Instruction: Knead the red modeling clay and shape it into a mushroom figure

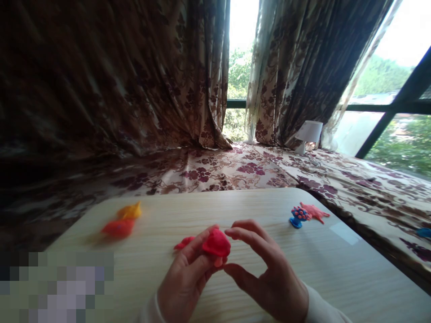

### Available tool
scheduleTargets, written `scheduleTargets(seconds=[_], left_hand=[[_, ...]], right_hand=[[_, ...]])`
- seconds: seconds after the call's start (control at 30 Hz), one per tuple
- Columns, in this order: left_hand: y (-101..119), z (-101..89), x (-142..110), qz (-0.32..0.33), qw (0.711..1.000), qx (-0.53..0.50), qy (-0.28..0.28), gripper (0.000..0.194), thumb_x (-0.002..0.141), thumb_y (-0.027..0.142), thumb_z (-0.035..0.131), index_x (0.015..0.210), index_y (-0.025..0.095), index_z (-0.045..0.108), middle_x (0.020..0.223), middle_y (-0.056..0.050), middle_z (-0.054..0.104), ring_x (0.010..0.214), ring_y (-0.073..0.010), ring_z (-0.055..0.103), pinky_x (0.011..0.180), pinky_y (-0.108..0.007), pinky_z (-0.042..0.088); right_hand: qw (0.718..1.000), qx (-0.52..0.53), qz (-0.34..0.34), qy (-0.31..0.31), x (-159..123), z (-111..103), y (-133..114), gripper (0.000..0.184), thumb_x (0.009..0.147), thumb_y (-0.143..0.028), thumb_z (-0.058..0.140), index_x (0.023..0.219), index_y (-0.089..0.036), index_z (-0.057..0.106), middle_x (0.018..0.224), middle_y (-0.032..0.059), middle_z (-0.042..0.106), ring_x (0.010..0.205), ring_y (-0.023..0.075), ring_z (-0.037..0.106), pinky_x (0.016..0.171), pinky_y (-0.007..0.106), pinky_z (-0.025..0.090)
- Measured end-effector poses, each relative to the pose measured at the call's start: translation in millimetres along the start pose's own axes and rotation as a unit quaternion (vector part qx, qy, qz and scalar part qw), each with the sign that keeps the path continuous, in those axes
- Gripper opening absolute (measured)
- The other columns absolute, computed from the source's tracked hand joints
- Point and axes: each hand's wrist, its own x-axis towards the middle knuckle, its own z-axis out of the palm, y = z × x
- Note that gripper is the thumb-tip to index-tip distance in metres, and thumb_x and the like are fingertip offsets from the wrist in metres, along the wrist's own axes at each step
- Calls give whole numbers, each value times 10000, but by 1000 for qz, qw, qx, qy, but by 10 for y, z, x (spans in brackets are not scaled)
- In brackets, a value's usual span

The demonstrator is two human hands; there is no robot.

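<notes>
Both my hands work over a pale wooden table (336,269). My left hand (185,282) is closed on a lump of red modelling clay (217,244), pinched between thumb and fingers. My right hand (266,273) touches the same red lump with curled fingertips and thumb. A small red clay piece (183,243) lies on the table just left of the lump. Further left sit an orange-red clay figure (118,228) and a yellow clay figure (130,211), touching each other. At the right rest a blue spotted clay figure (297,216) and a pink clay figure (314,211).
Behind the table lies a flowered cloth (235,168) under dark flowered curtains (134,76). A small white lamp (308,134) stands by the window. A blue object (423,232) lies at the far right edge. The lower left corner is blurred out.
</notes>
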Motion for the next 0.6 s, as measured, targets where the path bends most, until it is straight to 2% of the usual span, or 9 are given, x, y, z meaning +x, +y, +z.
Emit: scheduleTargets(seconds=[0.13, 0.33, 0.47, 0.6], left_hand=[[15, 23, -8, -8, 1000, -12, -25, 378, 606, 243, 792, 973, 235, 704, 934, -54, 741, 814, -156, 653, 733, -248, 494], [20, 49, -21, 1, 999, 17, -47, 341, 594, 251, 799, 922, 205, 714, 900, -54, 739, 862, -177, 646, 776, -253, 480], [30, 77, -35, -4, 997, 37, -71, 319, 608, 275, 792, 913, 217, 722, 802, -30, 736, 813, -155, 647, 766, -226, 475], [54, 96, -49, -3, 994, 77, -82, 298, 626, 276, 781, 916, 226, 729, 796, -25, 736, 765, -138, 642, 753, -215, 476]], right_hand=[[1000, 26, 13, -8, 18, -40, 2, 289, 796, -136, 624, 1068, -231, 593, 1091, 59, 543, 1023, 177, 536, 882, 271, 442], [998, 34, 58, 15, 8, 0, 42, 336, 809, -216, 630, 1140, -202, 573, 1137, 84, 533, 1027, 183, 534, 888, 282, 442], [997, 48, 53, 8, 13, 32, 59, 294, 796, -228, 650, 1086, -195, 614, 1068, 78, 566, 991, 185, 554, 870, 284, 452], [996, 59, 70, 7, 13, 42, 59, 237, 815, -218, 631, 1050, -191, 637, 1019, 73, 581, 947, 180, 570, 841, 280, 462]])
